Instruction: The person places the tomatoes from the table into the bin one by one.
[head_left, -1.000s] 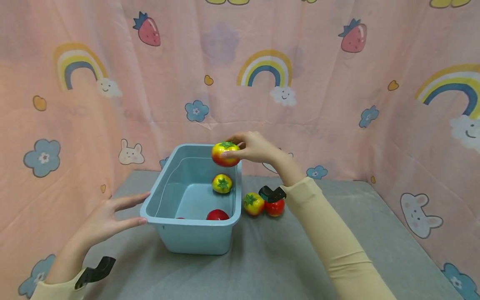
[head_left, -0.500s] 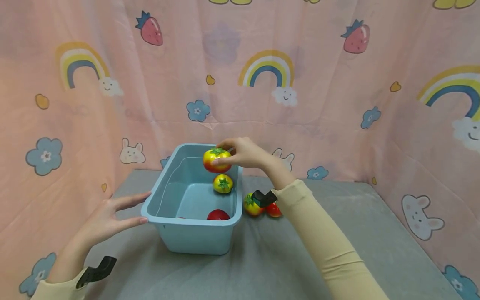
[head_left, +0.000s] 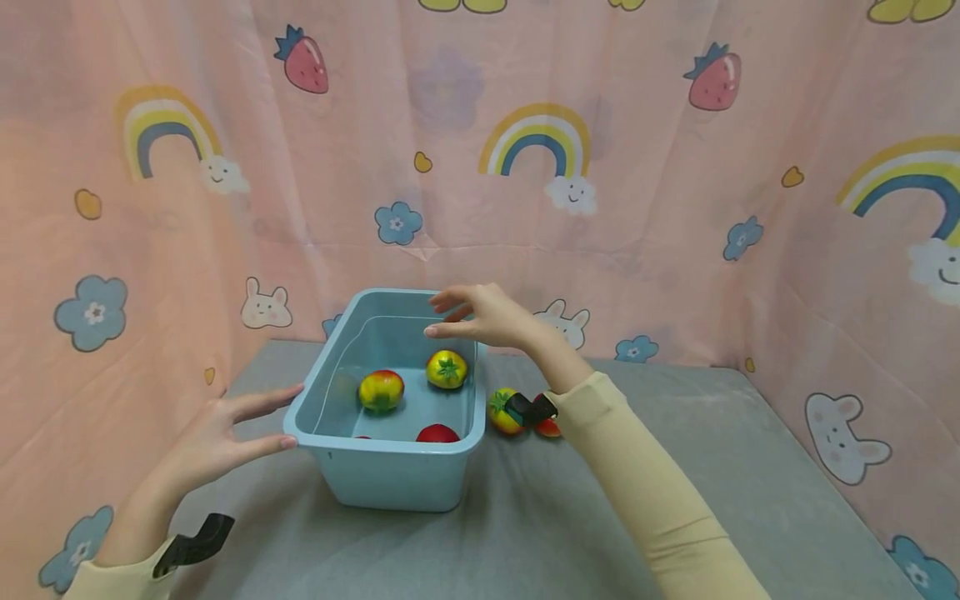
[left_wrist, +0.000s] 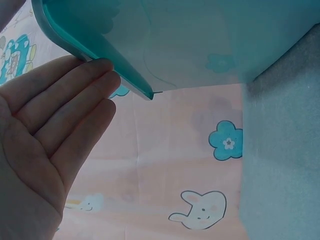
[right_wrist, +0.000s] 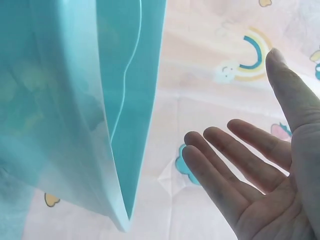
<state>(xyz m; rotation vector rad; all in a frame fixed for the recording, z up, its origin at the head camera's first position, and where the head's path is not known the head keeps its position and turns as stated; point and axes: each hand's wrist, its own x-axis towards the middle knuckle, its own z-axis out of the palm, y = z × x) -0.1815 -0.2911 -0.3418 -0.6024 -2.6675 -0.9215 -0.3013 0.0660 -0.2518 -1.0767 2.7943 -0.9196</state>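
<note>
A light blue plastic tub [head_left: 390, 475] stands on the table. Inside it sit a yellow-red tomato [head_left: 381, 392], a yellow tomato with green sepals [head_left: 447, 369] and a red tomato [head_left: 438, 433] partly behind the near rim. A sliver of another red thing [head_left: 362, 437] shows there too. My left hand [head_left: 202, 442] touches the tub's near left corner with fairly straight fingers, and these lie against the rim in the left wrist view. Over the tub's right far side hovers my right hand [head_left: 487, 317], fingers spread and holding nothing; the right wrist view shows its bare palm [right_wrist: 280, 205].
Just right of the tub, a yellow-red tomato [head_left: 504, 411] and a red tomato [head_left: 549, 427] rest on the grey cloth-covered table [head_left: 675, 467]. The right wrist's black camera mount partly covers them. A pink patterned curtain [head_left: 637, 267] hangs behind and at both sides.
My right hand has moved left and let go of the yellow-red tomato, which now lies on the tub's floor. The left hand stays at the corner.
</note>
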